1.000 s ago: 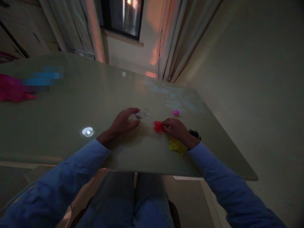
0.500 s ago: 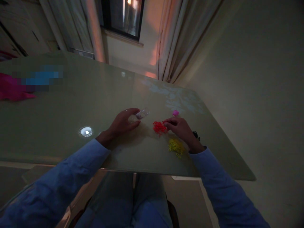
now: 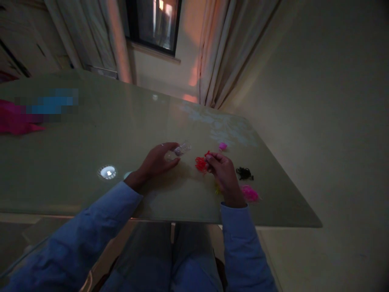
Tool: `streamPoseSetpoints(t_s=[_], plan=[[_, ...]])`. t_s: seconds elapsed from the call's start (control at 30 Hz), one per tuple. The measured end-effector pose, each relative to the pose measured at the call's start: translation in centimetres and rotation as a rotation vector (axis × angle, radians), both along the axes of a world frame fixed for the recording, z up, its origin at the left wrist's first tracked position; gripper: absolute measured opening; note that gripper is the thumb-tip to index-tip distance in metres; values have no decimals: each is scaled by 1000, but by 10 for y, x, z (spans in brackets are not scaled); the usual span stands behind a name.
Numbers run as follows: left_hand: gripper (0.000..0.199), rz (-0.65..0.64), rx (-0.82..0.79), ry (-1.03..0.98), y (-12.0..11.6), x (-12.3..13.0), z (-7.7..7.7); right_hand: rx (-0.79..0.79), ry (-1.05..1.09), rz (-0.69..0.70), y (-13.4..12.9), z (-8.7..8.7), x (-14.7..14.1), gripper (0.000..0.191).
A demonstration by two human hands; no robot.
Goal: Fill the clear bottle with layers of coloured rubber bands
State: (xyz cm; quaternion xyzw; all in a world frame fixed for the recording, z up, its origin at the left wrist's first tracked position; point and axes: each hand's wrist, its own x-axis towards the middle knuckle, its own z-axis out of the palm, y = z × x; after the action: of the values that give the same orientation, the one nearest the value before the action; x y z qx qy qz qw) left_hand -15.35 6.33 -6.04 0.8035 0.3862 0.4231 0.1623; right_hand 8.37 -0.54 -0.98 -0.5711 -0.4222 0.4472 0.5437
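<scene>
In the head view my left hand [image 3: 159, 161] is closed round a small clear plastic bottle [image 3: 183, 149], which lies tilted with its far end pointing right. My right hand [image 3: 223, 168] pinches a few red rubber bands [image 3: 207, 153] between thumb and fingertips. Just left of those fingers is a loose pile of red rubber bands [image 3: 199, 164] on the table. Yellow rubber bands [image 3: 217, 187] show only partly beneath the right hand. To its right are a black pile [image 3: 244, 173] and a pink pile [image 3: 250, 193] of similar bands.
A small pink lump [image 3: 223, 146] sits beyond my right hand. On the glossy table [image 3: 121, 121], a pink cloth [image 3: 18, 119] and a blurred blue thing [image 3: 53, 102] lie at the far left. Curtains, a window and a wall stand behind.
My right hand has lifted slightly from the red pile with bands in its fingers, and its wrist has swung left, uncovering the black and pink piles. The left hand stays round the bottle.
</scene>
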Motion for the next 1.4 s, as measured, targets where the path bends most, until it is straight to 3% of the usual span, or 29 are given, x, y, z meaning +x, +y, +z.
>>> streamPoseSetpoints(t_s=[0.3,0.53,0.67,0.83,1.0,1.2,1.4], plan=[[42,-25,53,21,-4,4,-1,-83,348,151,-10,12,4,35],[35,-117,118,57,-14,10,2,-97,341,255,-21,24,11,32],[35,-156,118,70,-16,11,2,-51,109,247,-20,31,10,29],[36,-161,99,69,-15,11,2,70,-452,228,-12,42,1,16],[36,-156,86,75,-15,11,1,240,-906,232,-5,52,-8,19],[35,-152,99,69,-12,11,-2,290,-1130,356,-1,53,-8,19],[35,-156,43,106,-14,12,1,290,-1222,448,5,53,-13,20]])
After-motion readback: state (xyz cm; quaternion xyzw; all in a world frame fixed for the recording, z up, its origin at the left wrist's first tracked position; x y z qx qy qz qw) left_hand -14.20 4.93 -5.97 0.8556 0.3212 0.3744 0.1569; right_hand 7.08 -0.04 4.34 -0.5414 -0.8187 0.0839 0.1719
